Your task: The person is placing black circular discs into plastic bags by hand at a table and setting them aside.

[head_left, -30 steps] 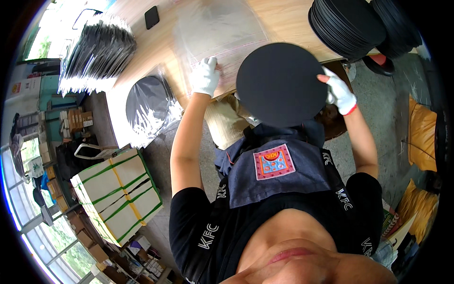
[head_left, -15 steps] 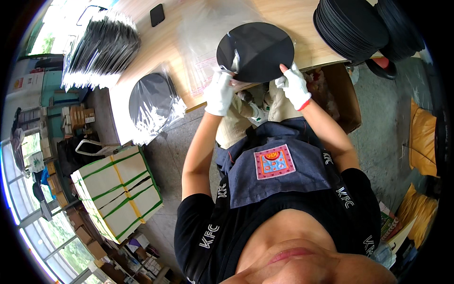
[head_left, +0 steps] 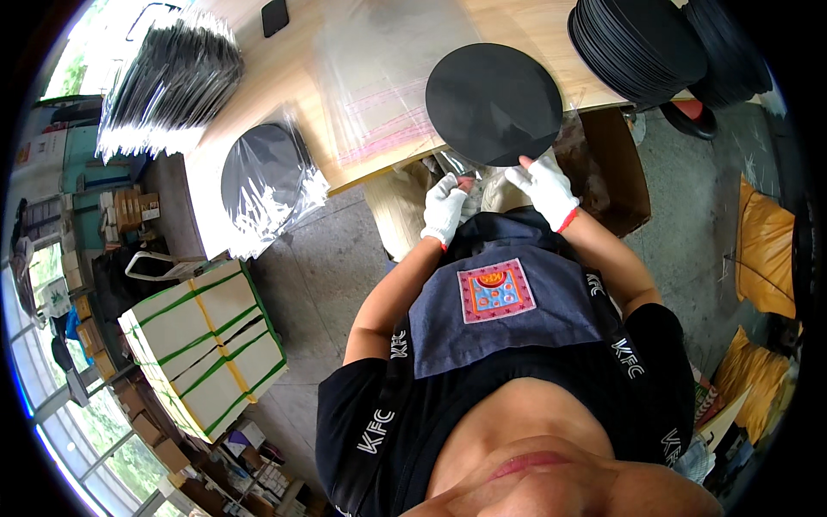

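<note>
A round black disc (head_left: 494,104) juts over the table's near edge with clear plastic film around it, seemingly a bag. My right hand (head_left: 546,191), in a white glove with a red cuff, grips the disc's near rim, thumb on top. My left hand (head_left: 444,208), gloved alike, is closed just below and left of the disc. Its fingers pinch the loose clear film by the rim. Left of the disc, a stack of flat clear plastic bags (head_left: 370,77) with pinkish lines lies on the table. Another black disc (head_left: 265,172) in a shiny clear bag lies at the left corner.
Stacked bare black discs (head_left: 633,52) stand at the table's right. A leaning pile of bagged discs (head_left: 172,86) is at the far left, near a black phone (head_left: 275,17). Below the table edge stands an open cardboard box (head_left: 616,172). Strapped white cartons (head_left: 207,345) sit on the floor.
The disc has shifted right and slightly nearer. My left hand has come off the disc's left rim, moving right and toward me. My right hand stays at the near rim, slightly closer to me.
</note>
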Demonstrator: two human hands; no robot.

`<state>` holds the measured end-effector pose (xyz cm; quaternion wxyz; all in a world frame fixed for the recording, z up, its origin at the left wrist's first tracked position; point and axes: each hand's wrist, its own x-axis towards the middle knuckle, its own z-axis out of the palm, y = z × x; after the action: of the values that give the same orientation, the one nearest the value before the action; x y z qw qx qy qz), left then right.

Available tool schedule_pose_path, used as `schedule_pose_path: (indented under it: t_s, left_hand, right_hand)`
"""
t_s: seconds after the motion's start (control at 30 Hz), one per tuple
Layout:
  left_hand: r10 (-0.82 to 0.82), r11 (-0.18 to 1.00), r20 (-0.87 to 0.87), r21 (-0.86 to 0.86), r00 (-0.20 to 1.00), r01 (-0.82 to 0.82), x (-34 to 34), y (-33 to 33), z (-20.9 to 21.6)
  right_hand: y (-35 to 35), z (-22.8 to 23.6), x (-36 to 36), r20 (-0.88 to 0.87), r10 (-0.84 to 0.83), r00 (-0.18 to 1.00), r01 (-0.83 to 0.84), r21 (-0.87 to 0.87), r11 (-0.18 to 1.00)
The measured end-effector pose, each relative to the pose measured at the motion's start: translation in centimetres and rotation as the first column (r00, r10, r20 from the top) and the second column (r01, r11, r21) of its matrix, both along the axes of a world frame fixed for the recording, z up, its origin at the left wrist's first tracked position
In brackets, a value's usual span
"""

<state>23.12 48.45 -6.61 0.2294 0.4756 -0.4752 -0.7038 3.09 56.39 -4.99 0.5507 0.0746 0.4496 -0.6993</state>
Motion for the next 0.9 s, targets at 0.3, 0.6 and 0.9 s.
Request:
schedule_pose_path:
  t_s: [0.3, 0.6, 0.9]
  left_hand:
    - [-0.066, 0.987, -0.035, 0.146, 0.997, 0.071, 0.7, -1.8, 1.5]
    - [-0.067, 0.992, 0.025, 0.106, 0.997, 0.064, 3.7, -3.2, 3.5]
    - [-0.129, 0.968, -0.044, 0.213, 0.991, 0.136, 4.6, -3.6, 2.9]
  right_hand:
    - [-5.4, 1.1, -0.5, 0.418, -0.045, 0.907, 0.193, -0.320, 0.927]
    - [-2.1, 6.5, 1.7, -0.606, 0.747, 0.273, -0.763, 0.337, 0.552]
    - [-5.8, 4.1, 6.5, -0.639, 0.124, -0.759, -0.376, 0.586, 0.718]
